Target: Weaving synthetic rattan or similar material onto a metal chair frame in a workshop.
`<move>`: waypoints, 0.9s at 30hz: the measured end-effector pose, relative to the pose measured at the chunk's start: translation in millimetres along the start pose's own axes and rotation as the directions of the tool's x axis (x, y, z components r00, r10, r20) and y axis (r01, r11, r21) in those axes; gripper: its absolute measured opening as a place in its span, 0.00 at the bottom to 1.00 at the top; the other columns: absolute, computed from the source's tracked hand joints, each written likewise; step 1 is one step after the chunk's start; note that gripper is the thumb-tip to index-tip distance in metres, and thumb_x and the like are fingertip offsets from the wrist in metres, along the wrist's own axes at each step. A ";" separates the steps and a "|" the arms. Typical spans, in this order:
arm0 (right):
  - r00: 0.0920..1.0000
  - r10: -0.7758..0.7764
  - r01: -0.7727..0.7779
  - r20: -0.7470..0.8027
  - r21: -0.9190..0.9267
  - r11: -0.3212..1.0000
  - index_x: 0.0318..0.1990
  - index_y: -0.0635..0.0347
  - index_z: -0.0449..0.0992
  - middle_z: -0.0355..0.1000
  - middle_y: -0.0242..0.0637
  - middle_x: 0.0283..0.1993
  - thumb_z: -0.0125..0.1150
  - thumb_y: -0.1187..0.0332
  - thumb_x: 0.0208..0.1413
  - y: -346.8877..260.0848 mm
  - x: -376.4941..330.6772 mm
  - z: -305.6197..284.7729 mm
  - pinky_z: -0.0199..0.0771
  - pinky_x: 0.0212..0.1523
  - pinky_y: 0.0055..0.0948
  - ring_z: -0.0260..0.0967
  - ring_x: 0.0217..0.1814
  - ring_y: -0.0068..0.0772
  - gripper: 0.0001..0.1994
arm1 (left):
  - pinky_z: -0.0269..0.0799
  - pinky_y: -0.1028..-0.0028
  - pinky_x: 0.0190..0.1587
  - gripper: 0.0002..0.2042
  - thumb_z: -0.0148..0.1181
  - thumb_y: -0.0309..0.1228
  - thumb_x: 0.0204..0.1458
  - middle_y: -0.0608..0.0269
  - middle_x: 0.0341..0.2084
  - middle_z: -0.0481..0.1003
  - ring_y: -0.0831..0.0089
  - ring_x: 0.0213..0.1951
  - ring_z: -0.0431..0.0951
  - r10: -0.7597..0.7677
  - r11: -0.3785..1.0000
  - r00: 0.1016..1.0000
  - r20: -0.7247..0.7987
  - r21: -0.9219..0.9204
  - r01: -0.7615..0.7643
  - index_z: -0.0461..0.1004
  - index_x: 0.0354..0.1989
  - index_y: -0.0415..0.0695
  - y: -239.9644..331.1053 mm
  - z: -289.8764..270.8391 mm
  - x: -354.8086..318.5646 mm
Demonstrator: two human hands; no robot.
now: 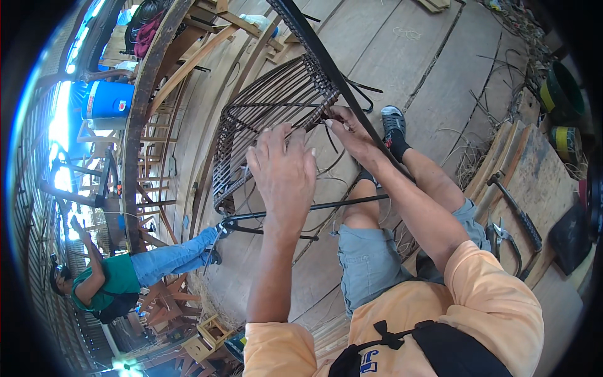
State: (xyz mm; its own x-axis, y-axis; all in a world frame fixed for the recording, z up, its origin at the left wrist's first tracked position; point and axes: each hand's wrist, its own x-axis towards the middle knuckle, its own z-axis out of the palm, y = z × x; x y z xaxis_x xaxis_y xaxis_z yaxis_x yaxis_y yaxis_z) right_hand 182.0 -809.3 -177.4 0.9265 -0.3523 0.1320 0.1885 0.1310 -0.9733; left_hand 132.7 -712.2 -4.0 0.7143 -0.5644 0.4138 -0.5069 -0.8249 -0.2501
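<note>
Two hands were at woven frame (270, 94), which rested on plank floor (377, 38). Your left hand (282, 163) was loosely open, blurred, nothing seen in it; your right hand (348, 131) had thumb and fingers drawn together at frame's woven edge — anything pinched there, you couldn't tell. Slack pinch could have loosened weave; dark strand (332, 139) could have snagged — likely kinking.

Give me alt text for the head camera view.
A person's right hand touches the edge of a dark woven furniture frame, the left hand raised before it. A hammer and pliers lie at right; a co-worker in green stands at left.
</note>
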 end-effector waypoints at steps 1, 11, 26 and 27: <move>0.996 -0.028 0.028 0.086 -0.003 1.000 0.39 0.62 0.70 0.65 0.33 0.30 0.57 0.68 0.51 0.6 1.9 -0.8 0.65 0.39 0.24 0.62 0.34 0.24 0.10 | 0.58 0.63 0.46 0.09 0.56 0.28 0.44 0.59 0.37 0.71 0.62 0.41 0.69 -0.007 1.000 1.000 -0.007 0.004 0.007 0.74 0.34 0.42 2.2 -0.6 -5.4; 0.996 -0.088 0.091 0.032 -0.101 0.991 0.36 0.66 0.70 0.67 0.43 0.35 0.55 0.69 0.50 -70.8 -44.1 0.3 0.64 0.42 0.31 0.64 0.40 0.40 0.09 | 0.63 0.67 0.48 0.12 0.50 0.21 0.48 0.53 0.40 0.68 0.60 0.43 0.68 -0.614 0.297 0.758 0.218 -0.826 0.478 0.68 0.42 0.36 53.2 79.8 -75.7; 0.899 -0.200 0.190 0.389 0.064 0.980 0.33 0.68 0.74 0.69 0.40 0.39 0.47 0.67 0.57 -205.3 -113.3 -69.9 0.65 0.47 0.30 0.66 0.45 0.31 0.12 | 0.68 0.77 0.42 0.13 0.44 0.37 0.58 0.65 0.31 0.73 0.74 0.38 0.73 -0.006 -0.892 0.739 0.674 -0.338 0.301 0.74 0.35 0.44 93.5 2.7 -97.8; 0.878 -0.236 0.181 0.416 0.168 0.969 0.34 0.68 0.74 0.69 0.40 0.39 0.44 0.65 0.58 -197.5 -98.6 -73.9 0.65 0.48 0.30 0.66 0.45 0.32 0.15 | 0.68 0.77 0.41 0.13 0.44 0.37 0.58 0.66 0.31 0.74 0.75 0.36 0.74 -0.145 -0.475 0.860 0.490 -0.797 0.374 0.73 0.34 0.43 98.4 -25.7 -100.7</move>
State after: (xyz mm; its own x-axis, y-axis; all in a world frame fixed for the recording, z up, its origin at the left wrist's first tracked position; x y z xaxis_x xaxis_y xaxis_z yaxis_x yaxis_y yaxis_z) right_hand 29.4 -868.9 -12.1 0.9047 0.0450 0.4237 0.4049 0.2191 -0.8877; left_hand -1.5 -735.7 -47.8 0.9237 -0.3813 -0.0368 0.1234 0.2055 0.9708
